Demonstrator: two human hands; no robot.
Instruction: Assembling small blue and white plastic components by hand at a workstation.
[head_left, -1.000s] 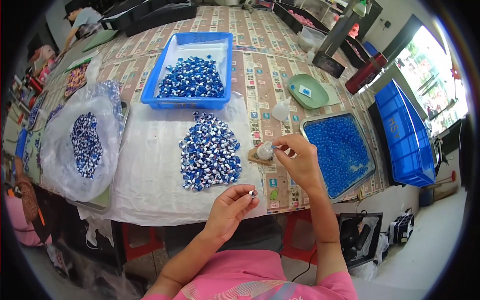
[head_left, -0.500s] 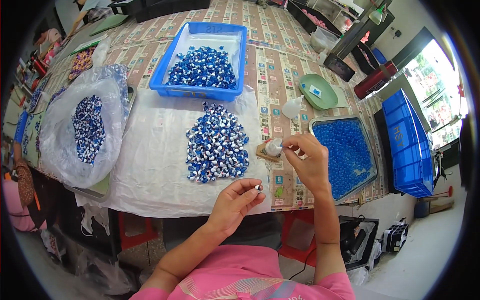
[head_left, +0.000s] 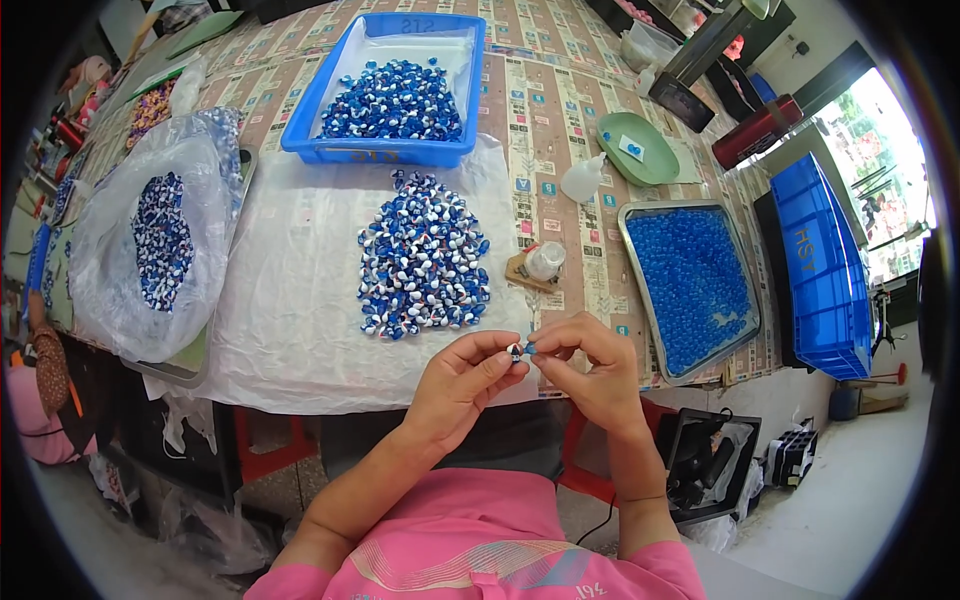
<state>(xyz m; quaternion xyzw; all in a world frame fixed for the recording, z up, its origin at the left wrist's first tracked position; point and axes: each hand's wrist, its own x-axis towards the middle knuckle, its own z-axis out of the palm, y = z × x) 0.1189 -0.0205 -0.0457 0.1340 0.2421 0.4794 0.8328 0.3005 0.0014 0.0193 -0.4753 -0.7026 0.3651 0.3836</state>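
Observation:
My left hand (head_left: 462, 388) pinches a small white-and-dark piece (head_left: 515, 350) between thumb and fingertips, just in front of the table edge. Right against it, a small blue bead (head_left: 530, 348) is pinched in my right hand (head_left: 592, 368). The two pieces are touching or nearly so; fingertips partly cover both. Beyond my hands, a heap of blue-and-white pieces (head_left: 425, 262) lies on a white sheet (head_left: 290, 270). A small round jar (head_left: 545, 260) stands on a wooden block. To the right, a metal tray (head_left: 640, 300) holds many translucent blue beads (head_left: 690, 270).
A blue bin (head_left: 300, 142) of similar pieces sits behind the heap. At left is an open plastic bag (head_left: 95, 270) of them on a tray. A white squeeze bottle (head_left: 582, 180), green dish (head_left: 655, 172), red cylinder (head_left: 757, 146) and blue crate (head_left: 822, 265) stand right.
My right hand has come from the small jar back toward me, bringing a blue bead against the piece in my left hand. The left hand stays nearly in place. The view has shifted slightly.

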